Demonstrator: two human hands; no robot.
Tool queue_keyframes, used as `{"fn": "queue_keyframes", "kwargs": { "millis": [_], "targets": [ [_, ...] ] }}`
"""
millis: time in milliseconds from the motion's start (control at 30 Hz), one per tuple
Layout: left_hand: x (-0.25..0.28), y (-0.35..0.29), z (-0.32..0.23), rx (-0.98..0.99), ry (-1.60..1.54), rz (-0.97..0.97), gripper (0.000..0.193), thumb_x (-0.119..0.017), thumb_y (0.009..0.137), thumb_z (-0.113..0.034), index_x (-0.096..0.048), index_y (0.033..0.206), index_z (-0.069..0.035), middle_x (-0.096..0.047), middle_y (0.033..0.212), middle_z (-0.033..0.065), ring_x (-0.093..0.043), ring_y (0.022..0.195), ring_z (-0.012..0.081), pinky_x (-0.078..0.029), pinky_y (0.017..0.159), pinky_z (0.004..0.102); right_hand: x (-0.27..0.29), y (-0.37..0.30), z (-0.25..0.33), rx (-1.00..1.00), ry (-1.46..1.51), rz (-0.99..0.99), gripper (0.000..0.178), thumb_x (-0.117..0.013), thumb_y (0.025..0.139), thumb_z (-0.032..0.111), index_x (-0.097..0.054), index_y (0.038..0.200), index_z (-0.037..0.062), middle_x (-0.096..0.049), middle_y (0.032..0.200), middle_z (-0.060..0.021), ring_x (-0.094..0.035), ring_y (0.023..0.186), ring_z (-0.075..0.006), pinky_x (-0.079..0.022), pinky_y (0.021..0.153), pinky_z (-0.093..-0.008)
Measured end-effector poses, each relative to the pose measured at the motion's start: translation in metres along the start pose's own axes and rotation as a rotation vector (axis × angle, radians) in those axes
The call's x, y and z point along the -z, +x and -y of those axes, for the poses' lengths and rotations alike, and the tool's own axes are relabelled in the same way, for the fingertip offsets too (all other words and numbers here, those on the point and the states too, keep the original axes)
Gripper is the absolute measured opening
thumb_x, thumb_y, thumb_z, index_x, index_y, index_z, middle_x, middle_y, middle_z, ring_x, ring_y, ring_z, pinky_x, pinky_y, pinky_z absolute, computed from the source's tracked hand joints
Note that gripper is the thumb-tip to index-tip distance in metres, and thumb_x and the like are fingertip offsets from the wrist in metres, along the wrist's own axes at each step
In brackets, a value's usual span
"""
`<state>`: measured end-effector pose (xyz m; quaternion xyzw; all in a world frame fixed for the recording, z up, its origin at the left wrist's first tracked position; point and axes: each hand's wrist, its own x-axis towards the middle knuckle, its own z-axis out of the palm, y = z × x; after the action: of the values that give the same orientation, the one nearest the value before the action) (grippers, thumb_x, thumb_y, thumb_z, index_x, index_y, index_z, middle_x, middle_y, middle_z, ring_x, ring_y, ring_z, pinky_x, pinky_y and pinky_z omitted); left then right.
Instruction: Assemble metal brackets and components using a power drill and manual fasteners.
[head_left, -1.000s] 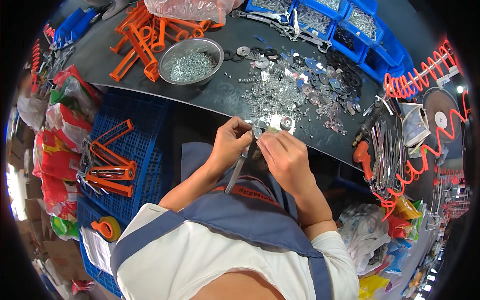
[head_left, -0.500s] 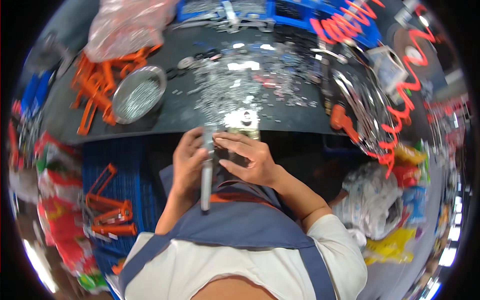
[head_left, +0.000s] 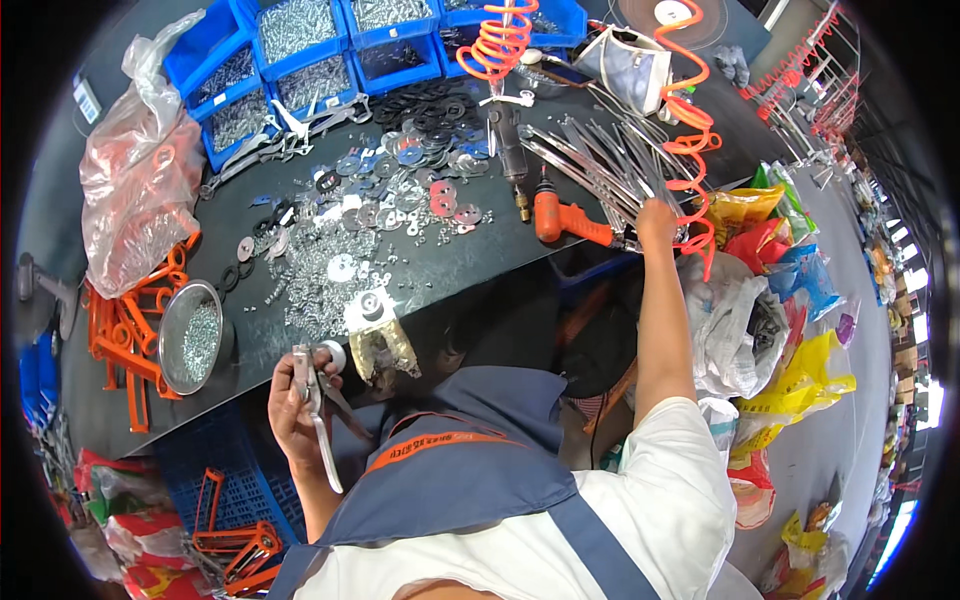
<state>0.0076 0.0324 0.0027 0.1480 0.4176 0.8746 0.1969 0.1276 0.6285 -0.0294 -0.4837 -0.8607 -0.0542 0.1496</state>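
Observation:
My left hand is closed around a silver metal part with two long arms, held in front of the table edge. A round white piece shows by its fingertips. Stretched out to the right, my right hand is at the near end of a bundle of long, thin metal strips. Its fingers are mostly hidden, so I cannot see whether it grips one. Beside that hand lies an orange-handled power tool. A small metal fixture sits at the table's front edge.
Loose washers and small hardware cover the middle of the dark table. Blue bins of fasteners stand behind. To the left are a metal bowl and orange frames. A coiled orange hose hangs near my right arm.
My right hand has left the metal part and reached far right to the strips. My left hand still holds the part, its arms now spread apart. The view has turned rightward.

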Motion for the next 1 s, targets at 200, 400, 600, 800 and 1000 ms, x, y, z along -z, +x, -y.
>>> {"fn": "queue_keyframes", "kwargs": {
  "millis": [200,400,600,800,1000],
  "targets": [
    [0.009,-0.003,-0.001,0.007,-0.03,0.003,0.044,-0.06,0.083,-0.016,-0.042,0.118,0.004,-0.056,0.114,0.0261,-0.059,0.1,0.0293,-0.05,0.086,0.0374,0.024,-0.018,0.016,-0.005,0.146,0.001,0.022,-0.058,0.076,0.014,-0.067,0.085,-0.0034,-0.065,0.089,-0.0266,-0.064,0.086,-0.0428,-0.052,0.076,-0.0475],
    [0.02,-0.005,-0.01,0.005,-0.02,-0.035,0.043,-0.06,0.082,-0.015,-0.042,0.118,0.004,-0.057,0.113,0.0251,-0.061,0.099,0.0289,-0.05,0.086,0.0367,-0.01,-0.032,0.007,0.018,0.115,-0.315,0.024,-0.062,0.08,0.02,-0.065,0.087,-0.0025,-0.063,0.089,-0.0226,-0.062,0.078,-0.0437,-0.05,0.072,-0.0479],
    [0.012,-0.009,-0.015,-0.02,0.004,-0.106,0.043,-0.062,0.078,-0.01,-0.043,0.114,0.002,-0.059,0.11,0.0239,-0.062,0.094,0.0275,-0.05,0.085,0.0349,0.01,-0.049,-0.003,-0.328,1.175,0.262,0.029,-0.062,0.086,0.028,-0.061,0.08,0.0,-0.051,0.051,-0.0087,-0.047,0.039,-0.0176,-0.038,0.038,-0.0318],
    [0.019,-0.009,-0.017,-0.04,0.152,-0.152,0.048,-0.063,0.071,-0.003,-0.043,0.115,0.002,-0.062,0.103,0.0219,-0.062,0.09,0.025,-0.048,0.084,0.0333,0.031,-0.186,0.071,-0.568,1.808,0.428,0.016,-0.056,0.09,0.017,-0.057,0.1,0.0043,-0.057,0.072,-0.0058,-0.047,0.051,-0.0088,-0.034,0.039,-0.0207],
    [-0.005,0.012,-0.019,0.017,0.341,-0.183,0.054,-0.066,0.074,-0.005,-0.04,0.12,-0.002,-0.061,0.109,0.0221,-0.061,0.096,0.0239,-0.047,0.086,0.0317,0.107,-0.236,0.171,0.382,1.298,0.462,0.027,-0.049,0.094,0.009,-0.06,0.116,-0.0011,-0.052,0.071,-0.0019,-0.044,0.053,-0.0062,-0.033,0.045,-0.0197]
  ]
}}
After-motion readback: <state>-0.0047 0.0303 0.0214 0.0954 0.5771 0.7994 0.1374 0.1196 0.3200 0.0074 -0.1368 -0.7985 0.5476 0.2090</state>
